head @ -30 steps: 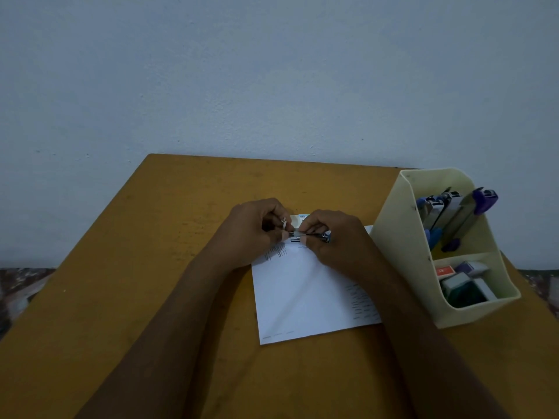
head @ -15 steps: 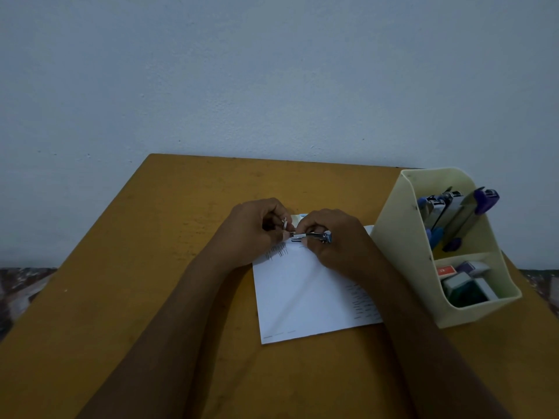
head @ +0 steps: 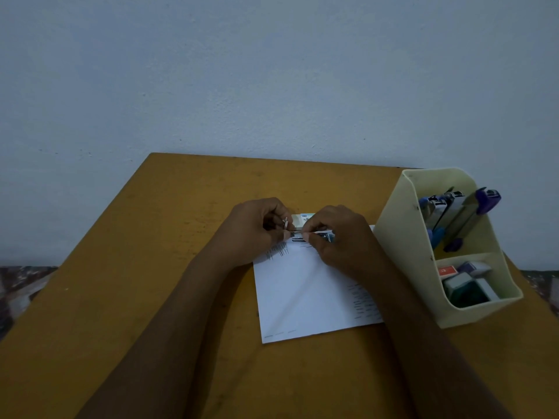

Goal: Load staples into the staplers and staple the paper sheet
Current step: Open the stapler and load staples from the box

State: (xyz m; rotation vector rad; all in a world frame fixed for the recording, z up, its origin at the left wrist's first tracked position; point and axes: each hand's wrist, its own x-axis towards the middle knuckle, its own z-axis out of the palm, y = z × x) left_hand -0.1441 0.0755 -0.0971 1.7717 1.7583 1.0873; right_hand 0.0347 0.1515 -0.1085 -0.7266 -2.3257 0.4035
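Observation:
A white paper sheet (head: pixel 305 291) with printed lines lies on the wooden table (head: pixel 151 267). Over its far edge, my right hand (head: pixel 341 237) grips a small metal stapler (head: pixel 325 235), mostly hidden under the fingers. My left hand (head: pixel 257 231) pinches a short strip of staples (head: pixel 285 223) right at the stapler's open end. A small white staple box (head: pixel 304 218) lies on the table just behind the two hands.
A cream desk organiser (head: pixel 405 246) stands at the right. Its back compartment holds several blue and purple staplers (head: pixel 462 216); its front one holds small staple boxes (head: pixel 462 279). A pale wall rises behind the table's far edge.
Both hands stay almost in place at the paper's far edge. The fingers shift slightly around the stapler and staple strip.

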